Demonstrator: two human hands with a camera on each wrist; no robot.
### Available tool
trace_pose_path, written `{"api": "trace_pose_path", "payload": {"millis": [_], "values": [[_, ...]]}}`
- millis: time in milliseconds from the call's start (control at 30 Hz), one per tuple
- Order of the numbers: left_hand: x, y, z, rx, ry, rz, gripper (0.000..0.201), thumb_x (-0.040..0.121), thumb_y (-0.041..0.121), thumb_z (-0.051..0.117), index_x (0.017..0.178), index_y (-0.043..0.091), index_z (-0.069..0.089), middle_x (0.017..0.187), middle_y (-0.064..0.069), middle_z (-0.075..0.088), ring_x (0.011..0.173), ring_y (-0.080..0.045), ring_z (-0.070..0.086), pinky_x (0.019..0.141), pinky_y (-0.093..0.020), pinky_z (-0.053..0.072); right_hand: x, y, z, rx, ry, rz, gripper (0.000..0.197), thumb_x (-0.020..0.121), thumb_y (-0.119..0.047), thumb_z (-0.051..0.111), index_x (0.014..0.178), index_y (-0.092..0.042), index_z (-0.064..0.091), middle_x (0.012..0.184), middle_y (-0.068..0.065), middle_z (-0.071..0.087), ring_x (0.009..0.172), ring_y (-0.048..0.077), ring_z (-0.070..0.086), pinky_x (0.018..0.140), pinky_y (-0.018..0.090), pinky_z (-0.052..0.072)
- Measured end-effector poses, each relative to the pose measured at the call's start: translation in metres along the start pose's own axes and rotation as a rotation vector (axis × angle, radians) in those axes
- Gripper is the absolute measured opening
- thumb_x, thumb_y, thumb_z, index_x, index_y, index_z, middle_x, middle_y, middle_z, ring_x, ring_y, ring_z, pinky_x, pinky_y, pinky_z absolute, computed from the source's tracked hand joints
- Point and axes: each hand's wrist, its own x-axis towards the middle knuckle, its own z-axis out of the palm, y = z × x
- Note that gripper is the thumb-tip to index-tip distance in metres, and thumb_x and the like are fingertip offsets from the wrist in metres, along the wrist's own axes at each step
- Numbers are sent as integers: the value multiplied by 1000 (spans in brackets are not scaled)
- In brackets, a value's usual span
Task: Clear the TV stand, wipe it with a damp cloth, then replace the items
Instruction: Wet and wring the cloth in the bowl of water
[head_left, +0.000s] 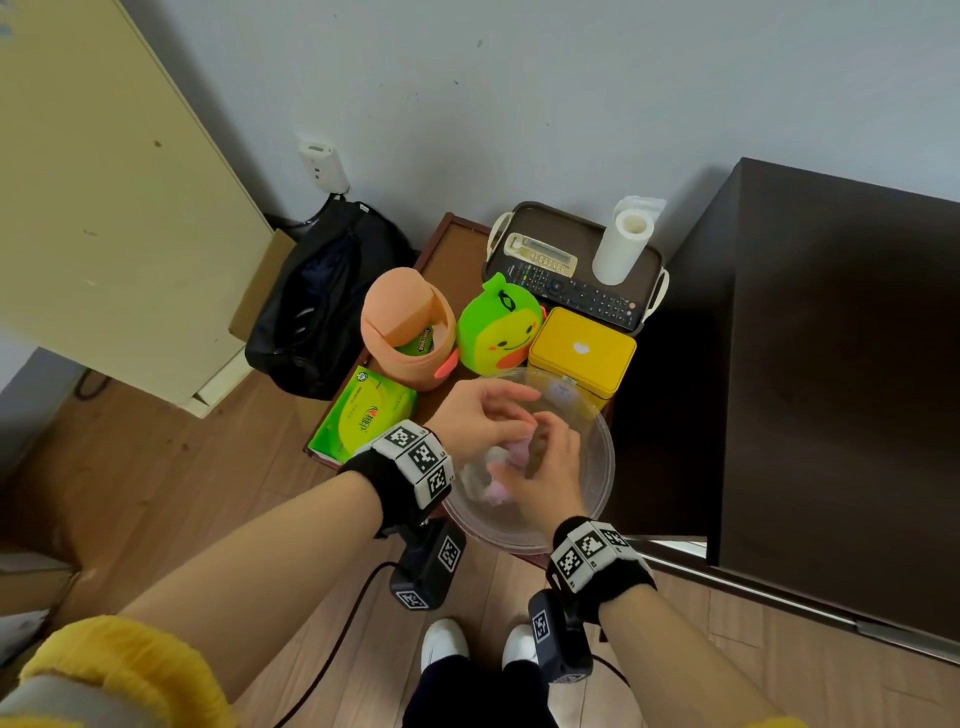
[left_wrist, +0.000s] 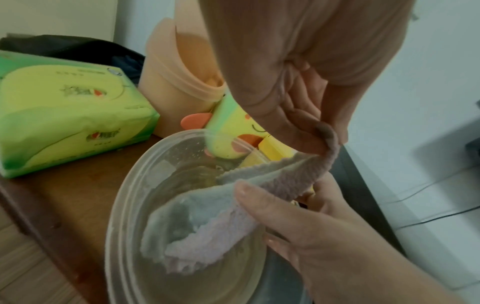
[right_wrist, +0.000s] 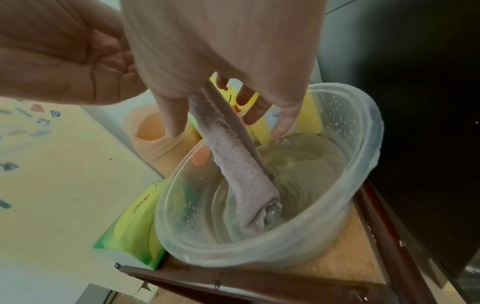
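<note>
A wet pink cloth (head_left: 500, 487) hangs into a clear plastic bowl (head_left: 597, 499) that holds water. In the left wrist view my left hand (left_wrist: 319, 139) pinches one end of the cloth (left_wrist: 207, 226) above the bowl (left_wrist: 124, 195). My right hand (head_left: 540, 447) grips the cloth lower down, thumb on top. In the right wrist view the cloth (right_wrist: 233, 164) drops from between the fingers of my right hand (right_wrist: 221, 115), with its rolled end in the water. The dark TV stand (head_left: 831, 364) at right has a bare top.
The bowl stands on a small wooden table (head_left: 452, 239) crowded with an orange bin (head_left: 405, 338), green plush (head_left: 501, 327), yellow tin (head_left: 582, 353), tissue pack (head_left: 363, 415) and a tray (head_left: 571, 223) with remotes and a paper roll (head_left: 621, 244). A black bag (head_left: 322, 312) lies on the floor at left.
</note>
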Motion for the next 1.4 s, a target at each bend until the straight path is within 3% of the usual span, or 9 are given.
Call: {"api": "trace_pose_path", "payload": {"millis": [133,233,433,600,733,900,1033,1233,1400], "values": [[-3,22,-3,-49,-70,28,54,79,-8,68,128,8,54,80,-2,72,72,-7,67,77,-22,55,6,-13,-3,-25,-90,-73,39,79,-21,70,113,-31,54,111,-8,44,110,16,45,89,24,34],[-2,32,-6,-131,-109,24,65,80,-12,64,137,11,44,78,3,70,68,-8,63,72,-27,53,8,-15,-1,3,-125,-15,14,78,-26,68,81,-32,56,89,-2,66,88,17,62,81,32,47],[1,36,-21,-266,-23,75,63,82,-16,59,125,29,47,82,2,66,67,-17,54,64,-24,53,7,-7,-7,-47,-164,46,14,82,-23,68,89,-28,58,85,-6,65,79,13,60,71,31,48],[8,9,-30,163,237,78,47,85,-11,50,120,21,53,86,4,46,64,-6,41,63,-15,41,9,7,-15,-157,-78,181,18,82,-22,68,90,-14,54,91,3,61,78,21,57,64,28,44],[8,-15,-30,426,340,-52,46,79,-11,45,116,15,58,97,-6,48,87,-19,51,69,-20,41,4,8,-22,-127,9,126,12,79,-11,60,87,-13,51,91,8,59,80,24,55,66,31,44],[3,-39,-14,724,12,-282,45,83,10,59,127,19,55,131,-7,54,123,-25,51,101,-28,40,-1,2,-20,92,78,46,17,61,-14,62,74,-22,54,74,9,59,66,27,57,56,41,50],[2,-50,11,658,-232,-276,79,68,33,66,141,22,38,137,-4,52,125,-22,51,107,-35,39,-5,-16,-19,233,84,-61,22,66,-5,65,73,-24,55,69,0,57,67,16,52,59,27,44],[18,-61,32,432,-167,-377,82,71,52,43,127,-7,50,131,-21,53,122,-30,50,106,-33,36,-6,-35,-17,433,122,-79,36,63,12,69,71,-20,57,68,-4,55,59,-2,47,56,12,40],[10,-46,23,398,65,-277,47,77,5,61,124,6,59,118,-17,65,112,-28,59,96,-33,45,-2,-19,-26,607,146,2,21,79,15,59,89,-3,57,80,7,59,71,12,55,55,17,50]]}}
